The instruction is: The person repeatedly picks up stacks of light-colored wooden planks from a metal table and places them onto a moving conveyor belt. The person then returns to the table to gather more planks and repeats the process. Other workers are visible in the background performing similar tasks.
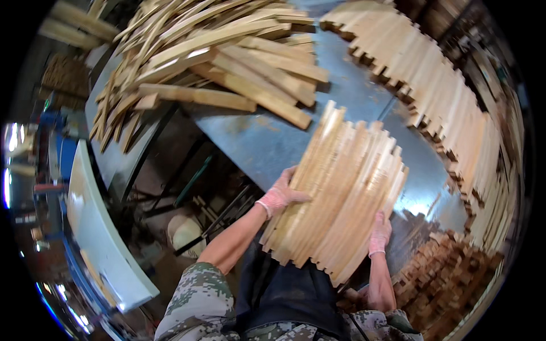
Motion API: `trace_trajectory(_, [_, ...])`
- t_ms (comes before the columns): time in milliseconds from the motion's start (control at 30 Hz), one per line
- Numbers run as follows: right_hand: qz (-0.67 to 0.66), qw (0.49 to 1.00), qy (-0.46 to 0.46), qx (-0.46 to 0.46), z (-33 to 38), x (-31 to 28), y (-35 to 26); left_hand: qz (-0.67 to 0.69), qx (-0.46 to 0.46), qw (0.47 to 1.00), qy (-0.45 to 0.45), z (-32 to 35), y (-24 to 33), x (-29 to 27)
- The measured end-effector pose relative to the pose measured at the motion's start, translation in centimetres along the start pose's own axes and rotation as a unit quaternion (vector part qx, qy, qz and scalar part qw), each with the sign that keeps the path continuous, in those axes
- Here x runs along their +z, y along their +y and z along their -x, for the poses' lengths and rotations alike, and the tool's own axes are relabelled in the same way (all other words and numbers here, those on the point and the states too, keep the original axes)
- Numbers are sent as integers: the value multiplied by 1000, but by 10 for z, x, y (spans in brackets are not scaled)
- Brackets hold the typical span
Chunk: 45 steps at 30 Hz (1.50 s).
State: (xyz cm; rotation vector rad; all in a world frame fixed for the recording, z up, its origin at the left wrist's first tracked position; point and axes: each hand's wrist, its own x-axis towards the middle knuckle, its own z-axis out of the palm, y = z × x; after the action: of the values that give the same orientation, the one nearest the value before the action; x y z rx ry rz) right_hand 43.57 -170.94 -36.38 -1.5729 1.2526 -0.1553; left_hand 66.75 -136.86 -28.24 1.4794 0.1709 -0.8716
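Observation:
A bundle of pale wooden strips (338, 193), laid side by side with uneven ends, is held between my two hands in front of my body. My left hand (281, 196), in a thin pinkish-white glove, grips the bundle's left side, thumb across the top. On the right side my gloved right hand (380, 233) presses in, its fingers partly hidden by the wood. The bundle is tilted, its far end over the grey metal table (239, 142) and its near end by my dark apron (290, 301). Whether it touches the table I cannot tell.
Loose wooden strips (227, 62) lie heaped at the table's far side. A long row of strips (432, 85) curves along the right. Stacked wood ends (449, 278) stand at the lower right. A pale-topped surface (99, 238) and a whitish sack (186, 233) are at left.

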Motion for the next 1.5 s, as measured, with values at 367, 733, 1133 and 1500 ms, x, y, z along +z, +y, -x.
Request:
trace_trajectory(367, [-2,989,-108,-104,38,25,-70,117,78,985,105,131,5,-38])
trace_trajectory(733, [286,844,-253,-376,178,257,-198,211,222,864,401,344,-63,-161])
trace_trajectory(1133, [465,719,-424,-295,327,429,-184,313,120,769,545,399,-151,-247])
trace_trajectory(1500, [445,758,-422,-221,262,464,-95,201,12,814,545,340,-157,-291])
